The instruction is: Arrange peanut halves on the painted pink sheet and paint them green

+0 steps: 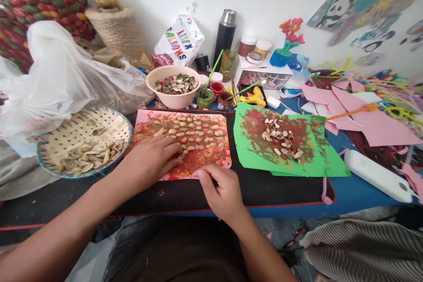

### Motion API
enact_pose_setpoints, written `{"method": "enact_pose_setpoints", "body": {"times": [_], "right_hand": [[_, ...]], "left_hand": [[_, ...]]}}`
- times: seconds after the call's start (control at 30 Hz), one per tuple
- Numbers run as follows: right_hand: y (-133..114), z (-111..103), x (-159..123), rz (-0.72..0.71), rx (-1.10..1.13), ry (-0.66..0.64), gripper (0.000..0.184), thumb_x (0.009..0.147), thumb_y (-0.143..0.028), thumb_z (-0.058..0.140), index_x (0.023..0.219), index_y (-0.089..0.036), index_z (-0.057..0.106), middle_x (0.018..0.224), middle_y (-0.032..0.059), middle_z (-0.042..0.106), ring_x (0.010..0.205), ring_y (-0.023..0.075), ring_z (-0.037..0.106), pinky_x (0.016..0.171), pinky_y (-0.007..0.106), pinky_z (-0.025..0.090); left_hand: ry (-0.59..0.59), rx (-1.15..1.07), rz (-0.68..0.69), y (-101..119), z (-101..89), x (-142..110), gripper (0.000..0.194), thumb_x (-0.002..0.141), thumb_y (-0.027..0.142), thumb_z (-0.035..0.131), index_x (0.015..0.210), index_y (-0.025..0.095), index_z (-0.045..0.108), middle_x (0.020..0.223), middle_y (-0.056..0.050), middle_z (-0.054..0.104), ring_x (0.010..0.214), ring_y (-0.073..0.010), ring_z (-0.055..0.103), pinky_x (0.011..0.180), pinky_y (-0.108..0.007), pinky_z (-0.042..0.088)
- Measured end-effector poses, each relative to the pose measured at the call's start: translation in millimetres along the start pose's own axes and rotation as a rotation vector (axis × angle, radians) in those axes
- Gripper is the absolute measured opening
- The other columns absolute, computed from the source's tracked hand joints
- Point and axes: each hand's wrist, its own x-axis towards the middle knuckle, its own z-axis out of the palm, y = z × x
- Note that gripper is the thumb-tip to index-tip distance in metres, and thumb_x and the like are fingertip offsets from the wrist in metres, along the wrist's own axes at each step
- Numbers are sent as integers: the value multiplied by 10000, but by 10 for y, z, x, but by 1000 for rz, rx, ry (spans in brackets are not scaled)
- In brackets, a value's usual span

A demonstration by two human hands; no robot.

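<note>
A pink sheet of paper [211, 119], smeared with red and brown paint, lies before me with rows of peanut shells [191, 133] on it. Over its left half reaches my left hand [153, 158], thumb and fingers closed around a peanut shell [181, 156] at the end of a lower row. My right hand [223, 191] is curled by the sheet's bottom edge, its thumb and forefinger together; whatever is between them is hidden. To the left, a woven basket [62, 136] with a blue rim contains loose peanut shells.
Painted green sheets [257, 165] carrying shell pieces lie at right, near a white glue-gun-like device [376, 174]. Behind stand a pink bowl [172, 97] of coloured shells, paint jars [205, 99], a yellow glue gun [254, 97] and a black flask [225, 35]. A plastic bag [59, 70] bulges at left.
</note>
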Motion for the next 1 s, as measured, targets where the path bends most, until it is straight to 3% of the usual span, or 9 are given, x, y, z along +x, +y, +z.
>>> {"method": "enact_pose_setpoints", "body": {"times": [0.23, 0.4, 0.53, 0.87, 1.0], "right_hand": [[-6, -17, 12, -17, -5, -19, 474, 1303, -408, 585, 940, -245, 843, 887, 64, 920, 772, 216, 874, 753, 299, 634], [15, 1, -2, -44, 2, -19, 414, 1297, -376, 593, 995, -248, 846, 897, 58, 925, 782, 218, 883, 762, 302, 621], [22, 15, -9, -48, -36, -28, 444, 1301, -392, 573, 970, -249, 833, 871, 53, 906, 763, 210, 863, 741, 297, 600], [28, 17, -16, -84, -45, -22, 420, 1300, -363, 580, 970, -249, 814, 853, 37, 884, 742, 195, 838, 739, 281, 566], [17, 19, -12, -102, -60, -15, 443, 1311, -376, 561, 966, -248, 808, 846, 39, 883, 738, 198, 841, 731, 288, 557]], "left_hand": [[34, 52, 7, -76, 51, -39, 336, 1216, 370, 553, 1138, 275, 865, 1121, -89, 877, 1018, -305, 815, 932, -428, 639], [59, 315, -34, -63, -45, -50, 383, 1202, 304, 491, 1010, 240, 817, 1012, -138, 832, 973, -364, 796, 893, -496, 623], [56, 437, -7, -7, -52, -10, 429, 1200, 222, 425, 1016, 227, 813, 964, -150, 804, 976, -392, 792, 888, -529, 619], [90, 304, -14, -62, 0, -298, 460, 1262, 381, 435, 1315, 274, 879, 1238, -151, 899, 1079, -374, 838, 943, -513, 645], [94, 265, -33, -97, 26, -401, 510, 1287, 440, 393, 1281, 298, 883, 1315, -135, 907, 1110, -369, 848, 988, -534, 661]]}}
